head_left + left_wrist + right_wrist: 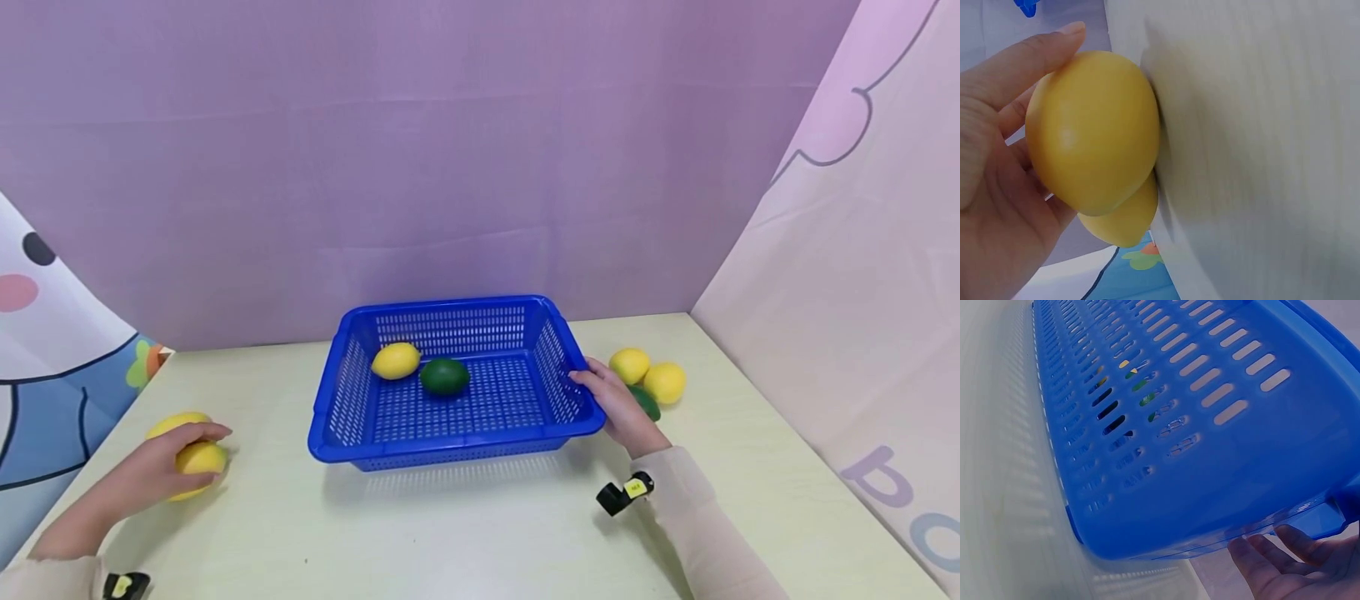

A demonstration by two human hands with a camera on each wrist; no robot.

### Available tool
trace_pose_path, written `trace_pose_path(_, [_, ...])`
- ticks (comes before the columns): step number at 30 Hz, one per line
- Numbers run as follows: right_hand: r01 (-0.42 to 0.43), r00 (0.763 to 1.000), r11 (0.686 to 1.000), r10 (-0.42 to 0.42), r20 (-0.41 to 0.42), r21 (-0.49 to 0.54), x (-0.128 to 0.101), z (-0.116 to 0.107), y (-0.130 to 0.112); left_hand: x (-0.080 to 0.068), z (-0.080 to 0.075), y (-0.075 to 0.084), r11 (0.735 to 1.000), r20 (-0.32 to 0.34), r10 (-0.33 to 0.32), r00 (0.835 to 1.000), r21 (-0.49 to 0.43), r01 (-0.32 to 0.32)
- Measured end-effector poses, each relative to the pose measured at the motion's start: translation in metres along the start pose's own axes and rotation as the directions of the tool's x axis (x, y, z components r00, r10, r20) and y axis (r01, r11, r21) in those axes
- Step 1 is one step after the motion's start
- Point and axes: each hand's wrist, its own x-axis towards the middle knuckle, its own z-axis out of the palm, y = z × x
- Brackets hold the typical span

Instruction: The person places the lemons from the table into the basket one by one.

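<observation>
Head view shows the blue basket (457, 433) on the surface (480, 533) holding one lemon (396, 361) and one green fruit (445, 377). Left hand (153, 467) has its fingers curled round a yellow lemon (201, 458) at the left edge (a second lies beneath). Right hand (618, 404) rests straight fingers under the basket's rim. Three fruits (647, 379) remain outside; loading looks partly done.

A staged recording booth: purple backdrop (420, 150), cartoon-printed side curtains (847, 275), and a pale tabletop (480, 533).
</observation>
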Motion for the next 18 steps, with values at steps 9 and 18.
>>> trace_pose_path(9, [0.003, 1.000, 1.000, -0.003, -0.001, 0.008, 0.0014, 0.0012, 0.0003, -0.0049, 0.0075, -0.0026, 1.000, -0.003, 0.022, 1.000, 0.005, -0.022])
trace_pose_path(18, [0.013, 1.000, 1.000, -0.013, 0.000, 0.001, 0.0011, 0.0006, 0.0004, -0.0047, 0.0080, -0.0031, 1.000, 0.029, 0.021, 0.999, 0.009, -0.021])
